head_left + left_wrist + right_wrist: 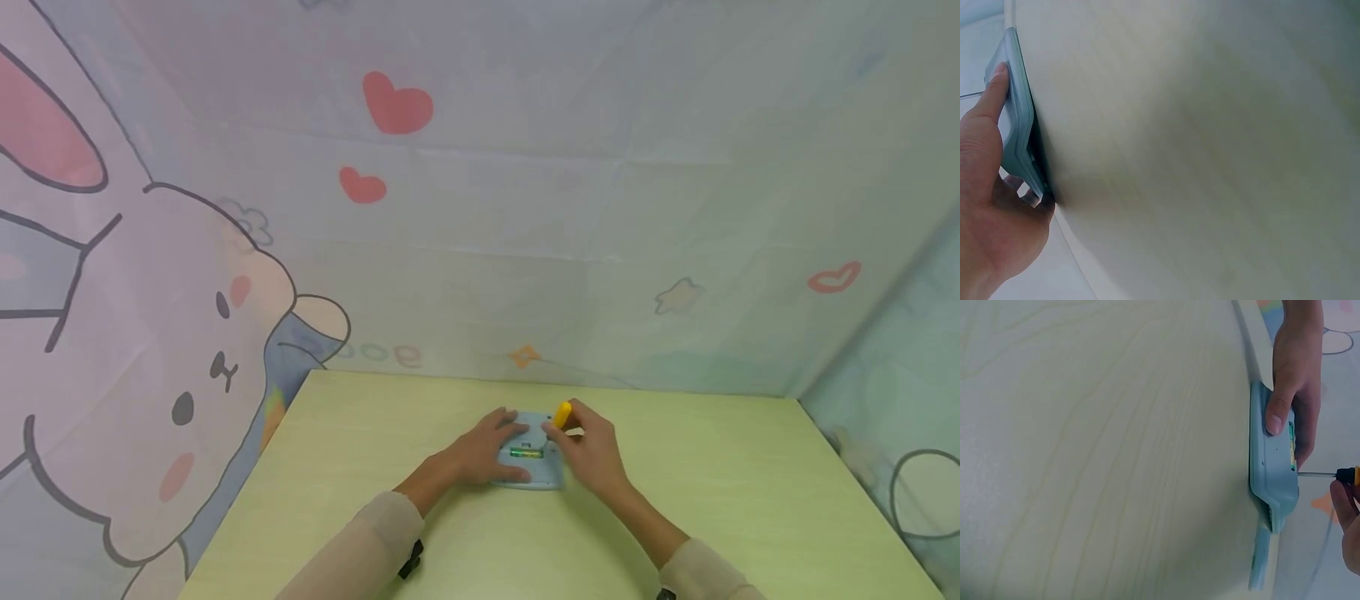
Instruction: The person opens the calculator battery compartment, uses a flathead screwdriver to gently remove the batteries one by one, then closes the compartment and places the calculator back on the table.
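A light blue plastic device, flat like a calculator, lies on the table with a green battery showing in a slot of its upper face. My left hand holds its left end. The thumb stretches over the face in the left wrist view, with other fingers bent at the end edge. My right hand pinches a screwdriver by its yellow handle. In the right wrist view the thin metal shaft meets the device near the battery slot; the tip's exact seat is too small to tell.
The pale wooden table ends at a cloth backdrop printed with hearts and a rabbit. A narrow light blue piece shows beyond the device in the right wrist view. A dark cable loop hangs at the far right.
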Motion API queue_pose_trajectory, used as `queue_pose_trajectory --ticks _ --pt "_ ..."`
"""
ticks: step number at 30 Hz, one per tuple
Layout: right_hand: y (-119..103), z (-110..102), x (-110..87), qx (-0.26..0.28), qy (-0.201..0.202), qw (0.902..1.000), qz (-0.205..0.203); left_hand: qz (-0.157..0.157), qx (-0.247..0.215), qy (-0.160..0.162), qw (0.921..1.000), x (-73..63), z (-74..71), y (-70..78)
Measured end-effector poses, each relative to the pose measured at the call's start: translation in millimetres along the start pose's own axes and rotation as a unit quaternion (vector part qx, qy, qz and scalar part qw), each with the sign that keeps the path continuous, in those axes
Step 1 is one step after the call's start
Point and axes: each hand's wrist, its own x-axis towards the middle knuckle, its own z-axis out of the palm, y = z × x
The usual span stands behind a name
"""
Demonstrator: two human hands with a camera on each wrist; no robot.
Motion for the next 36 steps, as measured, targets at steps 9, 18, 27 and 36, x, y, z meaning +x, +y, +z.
queue_pose_trajectory --ticks 9,18,27,36 --pt "-3.6 2.5 3.4 -0.047 -0.017 0.9987 0.010 0.000 -0.005 0.003 1.0000 0.1 -1.1 1.2" --pt "5.5 2.8 0.7 -0.025 -0.013 0.9971 0.070 0.000 -0.012 0.001 0.9999 1.1 0.9 -2.1" --pt "11.6 3.1 -3.8 0.003 -0.002 0.9954 0.096 0.004 -0.005 0.001 1.0000 0.7 1.6 -1.6" --pt "9.8 4.2 -5.4 0.003 0.004 0.9955 0.095 0.004 -0.009 0.002 0.9999 -0.2 0.8 -0.7"
